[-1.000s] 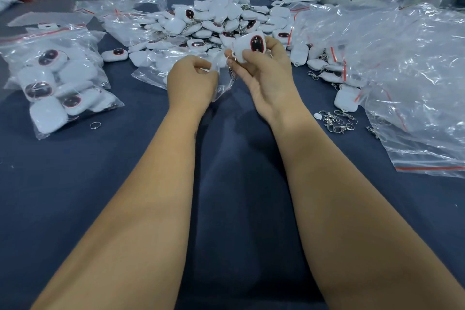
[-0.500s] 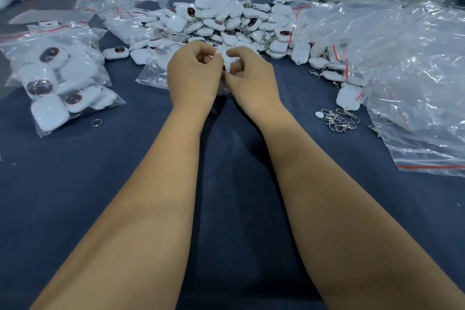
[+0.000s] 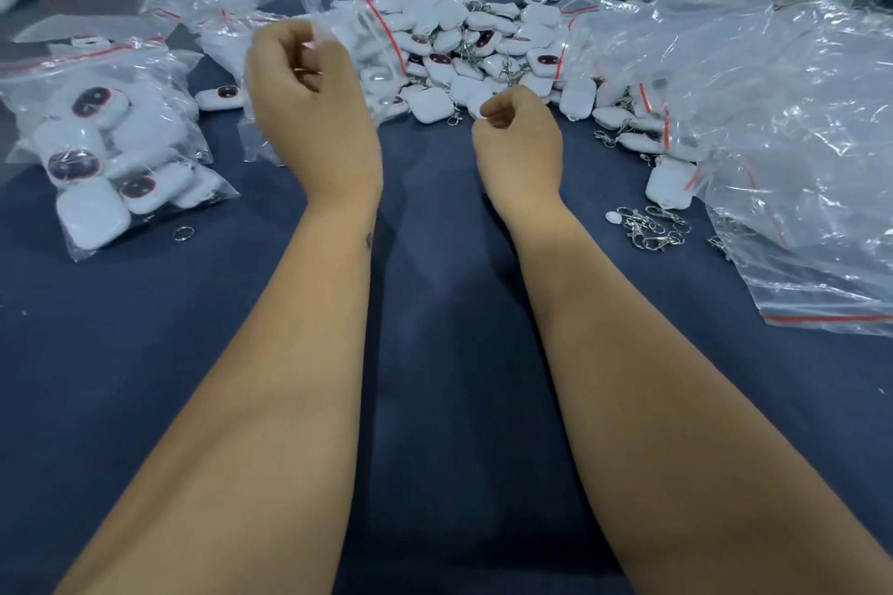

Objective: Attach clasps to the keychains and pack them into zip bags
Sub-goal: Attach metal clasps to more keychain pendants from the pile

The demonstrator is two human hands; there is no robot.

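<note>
**Head view: left hand lifts a zip bag, right hand curled near the keychain pile**

Left hand [image 3: 309, 111] is raised above the dark blue table cloth [image 3: 435, 353], fingers curled and pinching the edge of a small clear zip bag [image 3: 362, 44]. Bag hangs ahead and to the right of that hand; its red seal strip runs diagonally, upper left to lower right. Whether the bag holds a keychain I cannot tell; the film is blurred.

Right hand [image 3: 519, 130] sits lower, fingers curled in. Nothing identifiable shows in it; a thumb-and-finger pinch on something small cannot be ruled out.

Loose white keychains [image 3: 464, 44] lie heaped directly ahead of both hands, the near edge of the heap just beyond the right hand's knuckles. Right hand is the nearer one. Loose metal clasps [image 3: 650, 227] lie to the right of the right forearm, near its wrist. A filled zip bag [image 3: 106, 145] lies to the left, well apart. A large empty bag [image 3: 773, 135] spreads along the right side.

Judgement: next pickup favours the right hand, reaching forward for a keychain or sideways right for a clasp.
</note>
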